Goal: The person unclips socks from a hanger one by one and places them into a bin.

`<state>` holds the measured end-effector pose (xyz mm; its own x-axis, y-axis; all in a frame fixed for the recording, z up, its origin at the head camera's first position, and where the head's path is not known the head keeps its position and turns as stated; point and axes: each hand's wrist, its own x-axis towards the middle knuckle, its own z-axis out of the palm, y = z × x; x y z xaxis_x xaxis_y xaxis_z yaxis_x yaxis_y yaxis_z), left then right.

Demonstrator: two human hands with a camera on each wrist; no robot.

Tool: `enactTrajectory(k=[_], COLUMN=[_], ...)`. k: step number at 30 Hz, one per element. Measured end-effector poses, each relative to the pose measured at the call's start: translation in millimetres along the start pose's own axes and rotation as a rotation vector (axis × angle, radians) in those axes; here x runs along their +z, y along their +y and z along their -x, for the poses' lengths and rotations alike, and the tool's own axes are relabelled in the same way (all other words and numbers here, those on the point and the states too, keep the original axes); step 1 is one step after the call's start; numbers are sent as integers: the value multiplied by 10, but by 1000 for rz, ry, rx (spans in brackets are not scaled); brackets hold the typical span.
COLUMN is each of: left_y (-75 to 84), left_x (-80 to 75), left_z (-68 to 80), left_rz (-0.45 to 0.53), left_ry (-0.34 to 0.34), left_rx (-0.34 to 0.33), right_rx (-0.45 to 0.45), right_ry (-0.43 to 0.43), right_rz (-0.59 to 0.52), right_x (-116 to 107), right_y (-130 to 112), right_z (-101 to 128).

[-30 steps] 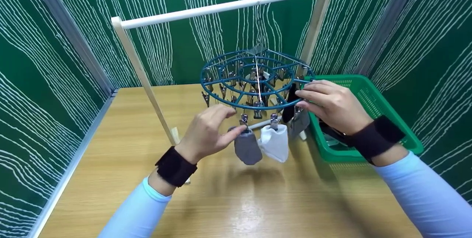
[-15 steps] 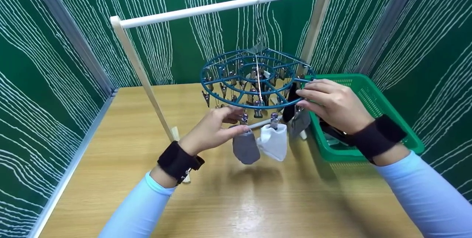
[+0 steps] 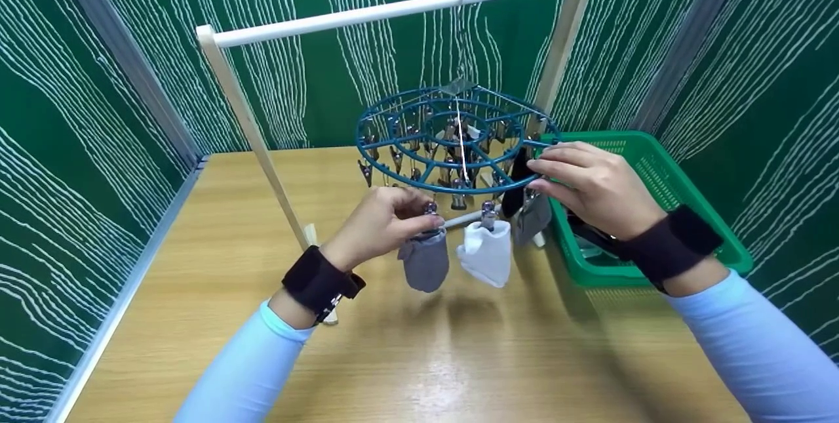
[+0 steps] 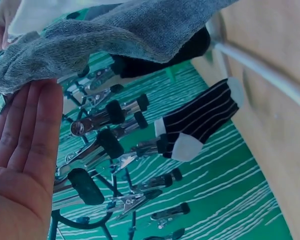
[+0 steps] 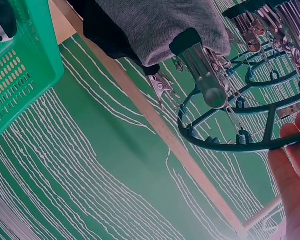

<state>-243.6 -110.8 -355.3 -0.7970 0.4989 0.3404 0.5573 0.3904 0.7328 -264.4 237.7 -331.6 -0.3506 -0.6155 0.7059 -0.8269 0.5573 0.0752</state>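
A round teal clip hanger [image 3: 455,147] hangs under the wooden rack rod [image 3: 393,13]. A grey sock [image 3: 425,265] and a white sock [image 3: 488,252] dangle from metal clips at its near edge. My left hand [image 3: 387,220] pinches the top of the grey sock right at its clip [image 3: 430,208]. In the left wrist view the grey sock [image 4: 130,30] lies across my fingertips [image 4: 35,125]. My right hand [image 3: 590,183] grips the hanger rim [image 5: 225,142] on its right side, beside a dark sock [image 3: 518,180] and another grey sock [image 5: 160,25].
A green plastic basket [image 3: 662,174] holding dark items stands on the wooden table [image 3: 426,357] at the right, behind my right wrist. The rack's left upright [image 3: 252,134] stands left of my left hand. A black striped sock [image 4: 200,122] hangs on the hanger's far side. Green walls surround the table.
My left hand has closed in on the clip and the grey sock's top, and the sock has swung a little left. My right hand has kept its hold on the rim.
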Motion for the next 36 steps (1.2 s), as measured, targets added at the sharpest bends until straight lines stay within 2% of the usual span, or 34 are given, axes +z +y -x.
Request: enactTrajectory(k=[12,22,29,33,36], left_y=[-9,-26,-49,-45,-41], left_x=[33,41,39,43,49], left_z=[-7,-27,2,-1,-8], left_rz=[-26,6,9,7,5], left_ry=[35,47,51,57,57], left_rx=[28,23,-19,-21,-14], right_rx=[-14,21,81,88,83], right_ry=[-41,-24,-1,16,37], right_rz=[62,85,45,8,-62], right_x=[19,-67,-106,-38,68], right_y=[-39,-147,-346,-501,-642], right_z=[45,81,165,233,297])
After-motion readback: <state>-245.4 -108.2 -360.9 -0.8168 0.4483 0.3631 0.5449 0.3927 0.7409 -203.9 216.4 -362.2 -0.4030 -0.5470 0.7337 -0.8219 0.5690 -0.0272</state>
